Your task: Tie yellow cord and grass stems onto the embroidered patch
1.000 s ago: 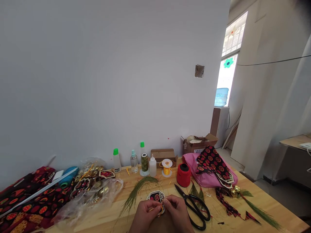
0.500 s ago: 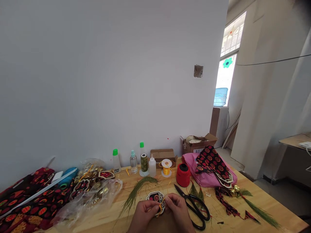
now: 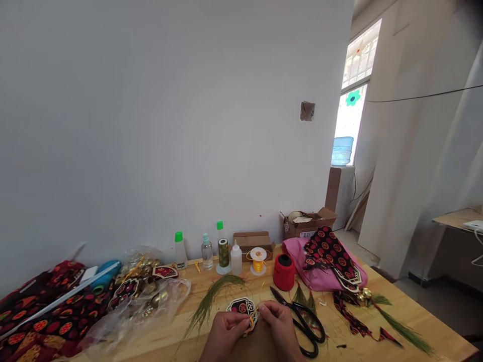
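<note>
My left hand [image 3: 228, 334] pinches a short yellow cord [image 3: 250, 324] between thumb and index finger, beside a black and red patterned ornament [image 3: 239, 305] with a pale scalloped border. The ornament's lower part is hidden behind the left fingers. Just right of it is my right hand [image 3: 278, 327], thumb and index finger pressed together; whatever they pinch is too small to make out. Close to the right hand lie black-handled scissors [image 3: 302, 322], blades partly apart and pointing up and left. Behind the hands, a bunch of green tassel threads [image 3: 213, 296] curves over the table.
At the back stand glue bottles [image 3: 236, 260], a green thread spool [image 3: 223, 254], a yellow cord spool [image 3: 258, 262] and a red thread cone [image 3: 284, 274]. Pink cloth [image 3: 296, 254] and patterned fabric [image 3: 328, 251] lie right. Left are a plastic bag [image 3: 166, 296] of brass bells and more fabric [image 3: 45, 311].
My right hand has drawn slightly rightward, away from the left fingers and the ornament. Its fingertips no longer overlap the ornament's right edge. My left hand stays on the yellow cord.
</note>
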A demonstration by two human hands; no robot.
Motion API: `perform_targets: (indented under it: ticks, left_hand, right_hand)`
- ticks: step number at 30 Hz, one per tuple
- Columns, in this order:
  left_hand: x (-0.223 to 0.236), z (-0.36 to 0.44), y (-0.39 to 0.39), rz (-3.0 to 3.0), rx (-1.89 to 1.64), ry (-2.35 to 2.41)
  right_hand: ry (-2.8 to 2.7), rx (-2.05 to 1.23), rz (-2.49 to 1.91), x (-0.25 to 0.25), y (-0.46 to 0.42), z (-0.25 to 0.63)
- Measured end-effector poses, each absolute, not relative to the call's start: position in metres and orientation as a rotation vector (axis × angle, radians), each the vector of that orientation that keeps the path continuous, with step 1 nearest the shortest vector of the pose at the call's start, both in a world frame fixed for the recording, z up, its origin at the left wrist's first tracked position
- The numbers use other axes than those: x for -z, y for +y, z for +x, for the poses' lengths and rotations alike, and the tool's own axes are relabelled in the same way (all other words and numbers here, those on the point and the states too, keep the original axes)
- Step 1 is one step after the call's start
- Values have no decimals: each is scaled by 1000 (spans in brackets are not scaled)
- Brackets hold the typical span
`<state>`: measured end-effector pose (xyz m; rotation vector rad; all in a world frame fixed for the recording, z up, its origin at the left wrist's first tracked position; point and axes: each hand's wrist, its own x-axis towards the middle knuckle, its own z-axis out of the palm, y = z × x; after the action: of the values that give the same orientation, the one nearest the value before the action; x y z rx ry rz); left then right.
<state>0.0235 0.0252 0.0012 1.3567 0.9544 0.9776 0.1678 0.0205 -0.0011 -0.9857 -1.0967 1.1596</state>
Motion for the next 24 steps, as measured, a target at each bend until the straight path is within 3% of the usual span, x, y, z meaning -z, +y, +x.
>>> perform_targets:
  ticks: [24]
  left_hand:
    - [-3, 21, 25, 1292, -1038, 1016]
  right_hand:
    - [-1377, -843, -1146, -1, 16, 163]
